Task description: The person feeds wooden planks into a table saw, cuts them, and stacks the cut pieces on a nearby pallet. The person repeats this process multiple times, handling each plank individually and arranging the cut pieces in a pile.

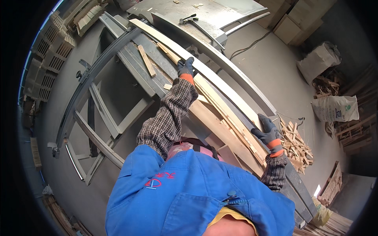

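Observation:
A long, pale wooden board (165, 41) lies lengthwise across a saw table, running from the far left toward my right. My left hand (186, 67), in a grey glove with an orange cuff, is closed at its near edge, around mid-length. Gloved the same way, my right hand (268, 133) grips the board's near right end, with the thumb on the near side and the fingers over the far side. Several thin wooden strips (232, 122) lie beside the board, on my side. A wider plank (214, 120) rests closer to my body.
A metal rail (244, 78) runs along the board's far side. A short wood offcut (146, 61) lies on the grey table (132, 59). Metal framing (104, 110) stretches out at left. Scrap wood (295, 147) is heaped on the floor at right, near a white sack (334, 108).

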Demonstrator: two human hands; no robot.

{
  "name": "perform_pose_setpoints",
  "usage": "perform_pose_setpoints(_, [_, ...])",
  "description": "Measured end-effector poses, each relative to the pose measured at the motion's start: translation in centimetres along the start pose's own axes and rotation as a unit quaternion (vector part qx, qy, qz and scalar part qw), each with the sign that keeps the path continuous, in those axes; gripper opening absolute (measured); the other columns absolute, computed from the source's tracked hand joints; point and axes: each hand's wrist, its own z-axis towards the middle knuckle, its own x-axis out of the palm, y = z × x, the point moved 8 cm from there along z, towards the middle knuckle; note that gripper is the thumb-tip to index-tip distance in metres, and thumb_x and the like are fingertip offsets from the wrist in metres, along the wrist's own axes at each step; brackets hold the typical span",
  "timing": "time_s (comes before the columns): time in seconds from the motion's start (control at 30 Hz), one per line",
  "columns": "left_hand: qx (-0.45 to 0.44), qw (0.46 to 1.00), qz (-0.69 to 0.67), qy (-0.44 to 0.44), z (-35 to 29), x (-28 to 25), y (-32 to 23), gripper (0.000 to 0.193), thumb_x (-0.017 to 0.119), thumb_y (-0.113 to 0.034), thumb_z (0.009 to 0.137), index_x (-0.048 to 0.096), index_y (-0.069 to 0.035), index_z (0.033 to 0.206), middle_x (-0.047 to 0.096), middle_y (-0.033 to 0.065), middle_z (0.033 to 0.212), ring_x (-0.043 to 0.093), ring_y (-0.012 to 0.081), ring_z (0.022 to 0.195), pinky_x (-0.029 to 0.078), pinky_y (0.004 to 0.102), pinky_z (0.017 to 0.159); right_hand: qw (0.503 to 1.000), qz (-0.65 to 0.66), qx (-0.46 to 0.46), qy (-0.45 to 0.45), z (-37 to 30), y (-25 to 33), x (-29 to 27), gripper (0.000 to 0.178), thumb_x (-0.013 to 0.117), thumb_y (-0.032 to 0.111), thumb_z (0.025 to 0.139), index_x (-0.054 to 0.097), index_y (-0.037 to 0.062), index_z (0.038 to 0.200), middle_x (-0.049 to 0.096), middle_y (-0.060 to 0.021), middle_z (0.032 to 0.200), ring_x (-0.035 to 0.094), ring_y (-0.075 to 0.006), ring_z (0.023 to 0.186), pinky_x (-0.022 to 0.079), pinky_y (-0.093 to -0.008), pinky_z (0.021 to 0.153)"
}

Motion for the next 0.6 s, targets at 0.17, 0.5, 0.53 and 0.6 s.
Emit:
perform_pose_setpoints(0.17, [0.043,0.996,-0.043,0.066,-0.3,6.4,-8.8,0.064,0.084,-0.022,0.073,0.047,-0.021,0.126,0.065,0.0074,0.103,0.064,0.0225,0.086,0.055,0.0398,0.072,0.952,0.272,0.113,0.079,2.4,2.0,3.6,0.039,0.063,0.01,0.09,0.058,0.0016,0.128,0.068,-0.0063,0.104,0.064,-0.0135,0.09,0.051,-0.0265,0.081])
perform_pose_setpoints(0.5, [0.254,0.953,0.006,0.167,4.5,16.7,-22.7,0.071,0.086,-0.019,0.068,0.05,-0.007,0.127,0.066,0.0131,0.103,0.065,0.0267,0.081,0.055,0.0401,0.071,0.741,0.61,0.091,0.266,7.9,11.1,8.9,0.065,0.059,0.041,0.091,0.045,-0.0041,0.135,0.066,-0.0202,0.104,0.069,-0.0244,0.08,0.057,-0.0353,0.07])
perform_pose_setpoints(0.53, [0.256,0.951,0.01,0.172,4.9,16.6,-22.7,0.071,0.087,-0.019,0.067,0.05,-0.006,0.127,0.066,0.0133,0.103,0.065,0.0267,0.081,0.055,0.04,0.071,0.721,0.627,0.094,0.28,8.1,10.9,9.3,0.066,0.06,0.042,0.09,0.044,-0.004,0.135,0.066,-0.0206,0.105,0.069,-0.0245,0.081,0.057,-0.0353,0.071])
perform_pose_setpoints(0.6, [0.253,0.952,0.024,0.172,5.9,16.3,-21.6,0.072,0.087,-0.02,0.066,0.05,-0.004,0.126,0.066,0.0139,0.104,0.065,0.0269,0.081,0.055,0.0399,0.07,0.712,0.631,0.113,0.285,8.1,10.3,9.2,0.067,0.061,0.042,0.09,0.044,-0.0039,0.135,0.065,-0.0213,0.105,0.069,-0.0248,0.082,0.057,-0.0353,0.072])
